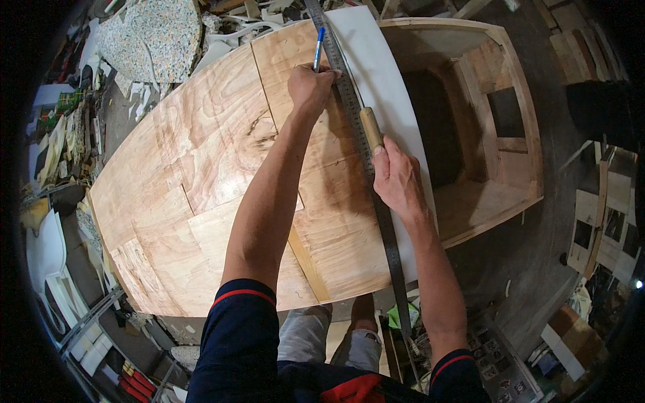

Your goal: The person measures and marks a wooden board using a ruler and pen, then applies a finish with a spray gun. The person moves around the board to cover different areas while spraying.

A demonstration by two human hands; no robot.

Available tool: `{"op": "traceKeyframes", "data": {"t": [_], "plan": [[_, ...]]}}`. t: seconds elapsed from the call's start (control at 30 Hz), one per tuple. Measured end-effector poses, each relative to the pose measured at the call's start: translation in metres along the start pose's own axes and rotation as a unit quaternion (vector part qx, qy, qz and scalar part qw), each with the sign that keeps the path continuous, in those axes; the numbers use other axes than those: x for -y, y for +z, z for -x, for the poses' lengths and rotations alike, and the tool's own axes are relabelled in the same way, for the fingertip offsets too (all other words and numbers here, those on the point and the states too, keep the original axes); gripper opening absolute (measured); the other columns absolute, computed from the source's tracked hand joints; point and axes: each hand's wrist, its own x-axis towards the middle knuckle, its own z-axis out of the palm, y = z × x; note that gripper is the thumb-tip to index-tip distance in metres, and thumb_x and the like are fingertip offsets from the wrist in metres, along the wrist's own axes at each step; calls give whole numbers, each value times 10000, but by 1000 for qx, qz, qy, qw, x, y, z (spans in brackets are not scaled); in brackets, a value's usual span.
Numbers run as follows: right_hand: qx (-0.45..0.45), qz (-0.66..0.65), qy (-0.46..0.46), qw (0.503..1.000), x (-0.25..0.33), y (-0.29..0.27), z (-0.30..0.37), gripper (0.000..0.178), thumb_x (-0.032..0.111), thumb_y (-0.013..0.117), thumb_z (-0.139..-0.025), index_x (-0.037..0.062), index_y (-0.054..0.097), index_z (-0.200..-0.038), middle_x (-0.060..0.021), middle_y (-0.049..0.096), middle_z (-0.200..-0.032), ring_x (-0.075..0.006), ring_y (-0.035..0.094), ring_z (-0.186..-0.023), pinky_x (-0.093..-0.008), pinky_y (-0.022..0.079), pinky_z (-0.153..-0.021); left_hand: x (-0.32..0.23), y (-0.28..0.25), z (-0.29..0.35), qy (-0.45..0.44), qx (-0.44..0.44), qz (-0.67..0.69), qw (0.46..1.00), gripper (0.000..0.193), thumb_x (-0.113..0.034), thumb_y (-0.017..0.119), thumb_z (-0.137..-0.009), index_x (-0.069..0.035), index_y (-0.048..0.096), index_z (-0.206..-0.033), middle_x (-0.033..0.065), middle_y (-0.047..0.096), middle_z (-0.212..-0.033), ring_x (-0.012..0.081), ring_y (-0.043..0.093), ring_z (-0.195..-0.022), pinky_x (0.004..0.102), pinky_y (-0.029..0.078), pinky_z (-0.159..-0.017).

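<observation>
My left hand [312, 91] is closed around a blue-capped marker [318, 50], which sticks up from it. Its fingertips press on a long steel ruler [385, 235] that runs from the far edge toward me. My right hand [400, 174] grips the wooden handle of a knife [369, 126]. The knife's long thin blade points away from me, beside the ruler's right edge, over a white sheet [379, 70]. Under the ruler lies a plywood panel [222, 154] with a wavy grain and joined pieces. The white sheet covers its right end.
To the right, an open wooden frame [524, 114] extends from under the white sheet. A speckled foam slab [149, 40] lies beyond the panel amid foam scraps. Wood pieces [594, 228] are at the far right. Red-handled items [134, 383] lie at the lower left.
</observation>
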Motion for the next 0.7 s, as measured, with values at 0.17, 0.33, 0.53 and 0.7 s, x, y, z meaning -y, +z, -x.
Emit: {"op": "traceKeyframes", "data": {"t": [0.17,0.33,0.53,0.7], "plan": [[-45,5,-40,998,-9,7,-1,262,188,431,-994,-34,552,-1062,-252,659,-812,-442,648,-773,-496,507,-718,-1,2,-1,7,-3,-18,1000,213,-218,821,-697,-32,743,-766,99,674,-645,204,649,-589,354,500,-596],[-63,5,-56,996,-6,10,-9,254,190,427,-996,-28,554,-1017,-246,658,-791,-447,645,-762,-506,500,-714,6,1,-5,13,-3,-9,1000,247,-238,817,-695,-19,746,-787,117,685,-666,221,666,-620,361,516,-627],[-49,0,-33,998,6,10,-19,248,189,430,-998,-30,542,-963,-231,663,-786,-440,645,-784,-510,496,-726,8,2,-8,-2,4,-15,1000,255,-243,812,-691,-22,750,-802,123,691,-680,222,676,-640,358,525,-641],[-53,6,-39,998,2,12,-7,258,197,436,-999,-30,557,-979,-279,630,-801,-473,628,-793,-531,486,-710,9,4,-6,0,6,21,1000,236,-237,794,-703,-24,747,-795,132,698,-697,240,682,-651,370,531,-656]]}}
